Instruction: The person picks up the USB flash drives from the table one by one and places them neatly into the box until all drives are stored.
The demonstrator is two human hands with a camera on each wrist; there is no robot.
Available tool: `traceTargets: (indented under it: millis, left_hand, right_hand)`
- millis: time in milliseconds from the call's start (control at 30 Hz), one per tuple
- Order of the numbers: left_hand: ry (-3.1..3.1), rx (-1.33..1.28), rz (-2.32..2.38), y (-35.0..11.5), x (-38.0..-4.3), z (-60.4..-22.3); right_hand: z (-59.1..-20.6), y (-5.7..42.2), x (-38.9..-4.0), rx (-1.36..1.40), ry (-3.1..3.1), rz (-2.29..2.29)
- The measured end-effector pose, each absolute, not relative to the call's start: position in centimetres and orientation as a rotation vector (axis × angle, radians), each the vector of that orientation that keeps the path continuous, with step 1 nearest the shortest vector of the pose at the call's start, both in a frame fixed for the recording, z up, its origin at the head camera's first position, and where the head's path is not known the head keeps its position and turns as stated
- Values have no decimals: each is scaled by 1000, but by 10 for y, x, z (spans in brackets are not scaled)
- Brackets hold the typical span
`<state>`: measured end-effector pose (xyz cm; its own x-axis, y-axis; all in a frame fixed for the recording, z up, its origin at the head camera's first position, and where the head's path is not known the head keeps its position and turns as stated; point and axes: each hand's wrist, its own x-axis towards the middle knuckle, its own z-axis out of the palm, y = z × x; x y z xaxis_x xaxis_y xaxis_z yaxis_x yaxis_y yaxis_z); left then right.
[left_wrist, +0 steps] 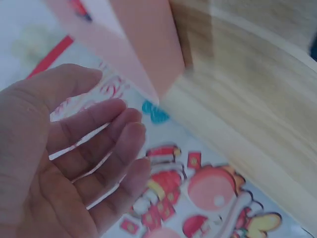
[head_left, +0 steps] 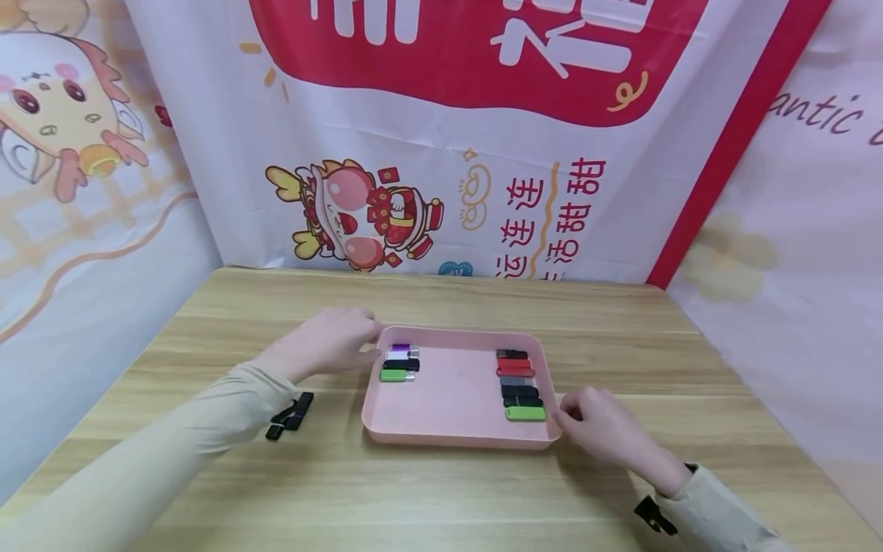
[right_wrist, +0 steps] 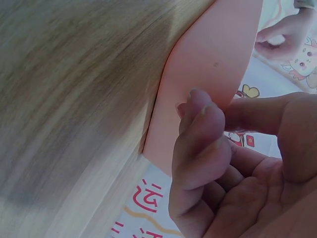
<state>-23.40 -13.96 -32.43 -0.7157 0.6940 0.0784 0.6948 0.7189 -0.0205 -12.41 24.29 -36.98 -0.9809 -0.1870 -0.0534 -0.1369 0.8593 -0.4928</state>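
A shallow pink tray (head_left: 458, 441) sits on the wooden table. Inside it, USB flash drives lie in two columns: purple, white, black and green ones (head_left: 395, 376) at the left, and black, red, grey and green ones (head_left: 526, 414) at the right. My left hand (head_left: 331, 341) is by the tray's far left corner; in the left wrist view its fingers (left_wrist: 111, 141) are loosely bent, apart from the tray wall (left_wrist: 148, 44). My right hand (head_left: 603, 425) pinches the rim at the near right corner, curled fingers (right_wrist: 200, 148) against the outer wall (right_wrist: 213, 54), thumb tip hidden.
Wood-grain table (head_left: 428, 506) surrounds the tray. A printed cloth (head_left: 428, 192) with a cartoon figure hangs along the back edge, and more cloth hangs at both sides. Black pieces (head_left: 293, 414) are seen by the left cuff and another black piece (head_left: 654, 515) by the right cuff.
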Motion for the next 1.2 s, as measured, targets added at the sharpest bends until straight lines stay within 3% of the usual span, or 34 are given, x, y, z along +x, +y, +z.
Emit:
traceTargets:
  millis: [567, 1200]
  left_hand:
    - [-2907, -893, -191, -235, -198, -322]
    - [-3140, -738, -345, -272, -185, -343]
  right_hand:
    - [-370, 244, -124, -220, 2913, -816]
    - [-373, 245, -125, -111, 2827, -930]
